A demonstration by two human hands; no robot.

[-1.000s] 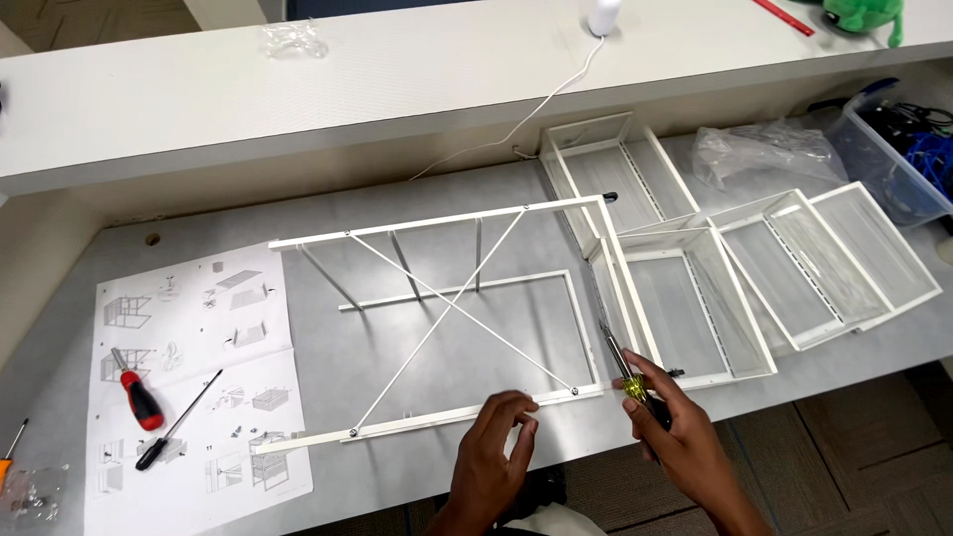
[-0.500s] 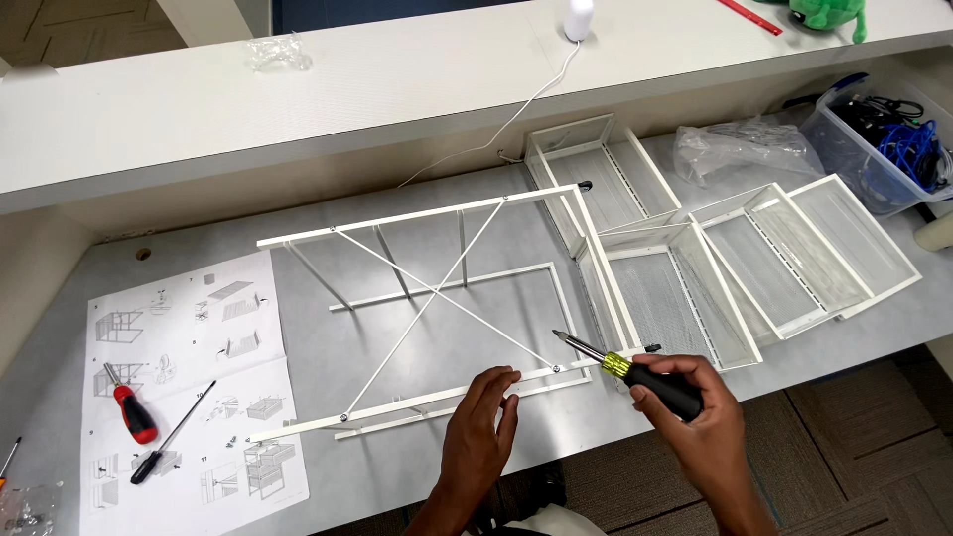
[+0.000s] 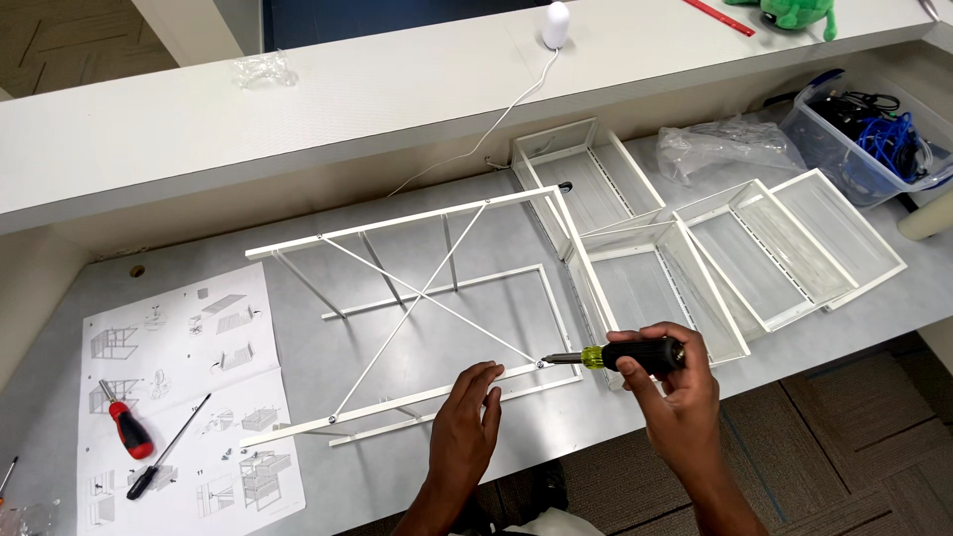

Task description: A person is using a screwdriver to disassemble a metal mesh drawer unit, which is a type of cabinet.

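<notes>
white metal frame (image 3: 427,298) lies flat on the grey desk (image 3: 199,268). the right hand (image 3: 675,387), closed around the black-handled screwdriver (image 3: 620,354), has swung it level since a second ago, tip now at the frame's near-right corner, so a screw is being engaged. left hand (image 3: 465,432) rests with spread fingers on the frame's near rail. instruction sheet (image 3: 189,397) and red-handled screwdriver (image 3: 124,422) sit left of the frame, wire baskets (image 3: 754,248) right of it
</notes>
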